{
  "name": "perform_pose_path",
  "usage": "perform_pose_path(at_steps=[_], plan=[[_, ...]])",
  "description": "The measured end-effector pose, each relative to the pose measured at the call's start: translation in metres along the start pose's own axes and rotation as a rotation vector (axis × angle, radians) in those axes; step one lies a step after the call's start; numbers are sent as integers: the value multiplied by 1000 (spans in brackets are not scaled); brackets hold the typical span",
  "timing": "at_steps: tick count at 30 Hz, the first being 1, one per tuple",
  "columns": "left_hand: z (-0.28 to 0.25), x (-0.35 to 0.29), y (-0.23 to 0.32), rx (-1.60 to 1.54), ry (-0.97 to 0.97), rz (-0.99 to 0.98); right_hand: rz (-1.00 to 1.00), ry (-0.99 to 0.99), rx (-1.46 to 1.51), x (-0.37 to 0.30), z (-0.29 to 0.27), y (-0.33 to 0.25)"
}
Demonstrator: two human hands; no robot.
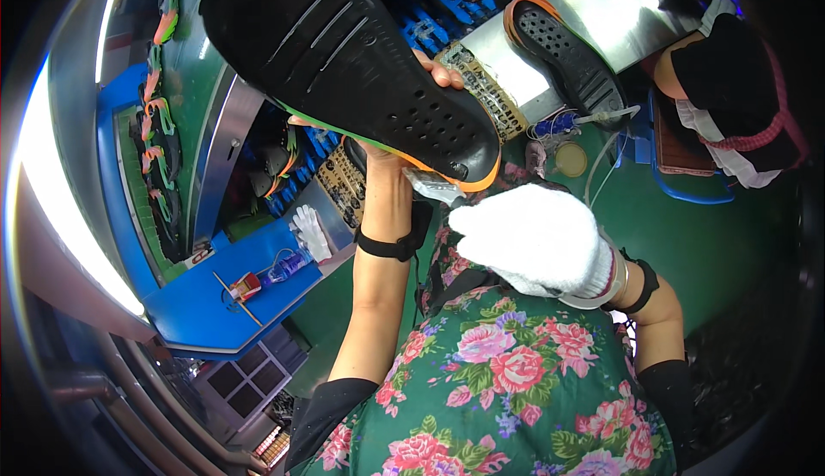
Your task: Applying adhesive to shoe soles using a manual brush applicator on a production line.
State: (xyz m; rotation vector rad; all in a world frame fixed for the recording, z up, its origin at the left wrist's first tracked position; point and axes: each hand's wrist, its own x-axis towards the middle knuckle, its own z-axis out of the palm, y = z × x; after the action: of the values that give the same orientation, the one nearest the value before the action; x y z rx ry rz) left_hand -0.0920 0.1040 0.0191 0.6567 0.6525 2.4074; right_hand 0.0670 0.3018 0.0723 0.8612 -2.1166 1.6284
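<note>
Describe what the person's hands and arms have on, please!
The left hand has no glove. The right hand wears a fluffy white glove with a pale band at its cuff. Each forearm has a black strap, and the sleeves are black.

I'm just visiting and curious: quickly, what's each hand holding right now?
Left hand: closed, holding a black shoe sole.
Right hand: gloved, apparently closed on a pale-tipped tool.

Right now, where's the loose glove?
In the head view, the glove lies left of the left forearm, at the edge of the blue table, beside the blue container.
</note>
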Motion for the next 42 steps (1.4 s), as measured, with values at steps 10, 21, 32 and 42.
perform_pose_path(at_steps=[10,21,32,42], plan=[[4,-3,-14,-31,104,-29,33,53,-5,1,-7,7],[-5,4,-17,59,141,-14,216,151,-61,-11,-25,16],[-9,7,-26,-14,159,-22,227,161,69,-15,-30,24],[13,16,-37,-13,32,15,25,66,2,-18,-19,16]])
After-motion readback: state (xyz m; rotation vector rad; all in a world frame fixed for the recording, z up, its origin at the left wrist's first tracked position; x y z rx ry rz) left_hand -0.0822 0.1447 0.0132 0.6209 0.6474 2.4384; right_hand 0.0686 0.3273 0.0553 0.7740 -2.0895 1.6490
